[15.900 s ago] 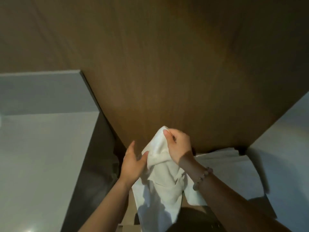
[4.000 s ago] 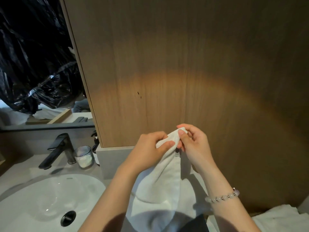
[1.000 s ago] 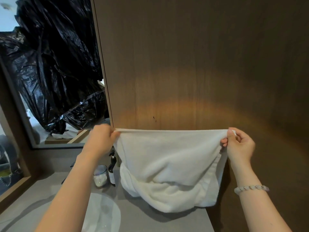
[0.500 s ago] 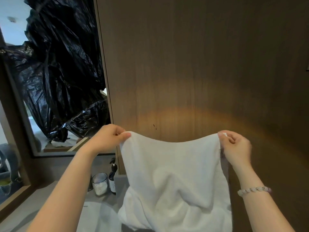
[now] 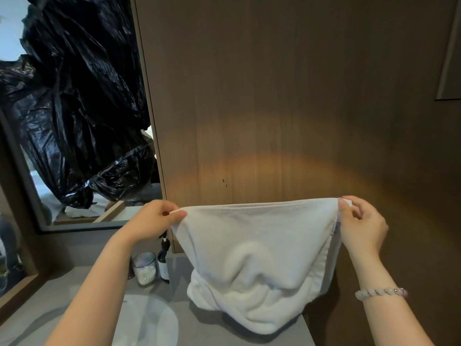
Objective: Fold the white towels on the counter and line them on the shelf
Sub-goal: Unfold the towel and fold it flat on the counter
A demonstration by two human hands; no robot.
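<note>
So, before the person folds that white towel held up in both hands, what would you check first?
1. Left hand pinches one top corner of the white terry towel: ok.
2. Right hand pinches the other top corner: ok.
3. Top edge stretched nearly straight between the hands: ok.
4. Lower half hanging smooth: not ok, it is crumpled and bunched low over the grey counter.
5. Clear glass jar and dark pump bottle apart from the towel: ok, both stand to its left.
6. Room on the shelf: cannot tell, no shelf in view.
</note>
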